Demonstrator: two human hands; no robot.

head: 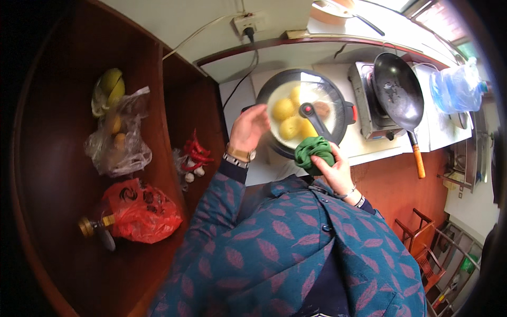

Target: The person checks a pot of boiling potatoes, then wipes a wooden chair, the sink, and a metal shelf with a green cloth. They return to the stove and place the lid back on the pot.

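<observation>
A round dark electric pan (338, 109) stands before me under a see-through lid (283, 90) with a black handle (317, 122). Through the lid show several round yellow pieces of food (283, 109), perhaps potatoes, and a reddish-brown piece (321, 110). My right hand (336, 172) grips a bunched green cloth (314, 154) at the pan's near edge. My left hand (248, 127), slightly blurred, is raised by the pan's left side with its fingers extended and nothing visible in them. It partly hides the left pan handle; whether it touches the pan is unclear.
To the right, a black wok (398, 89) with a wooden grip rests on a gas stove (366, 115); beyond it lies a big plastic water bottle (455, 89). Left, wooden shelving (51, 166) holds a red plastic bag (142, 212), clear bags (122, 148), and red chillies (196, 152) beside garlic.
</observation>
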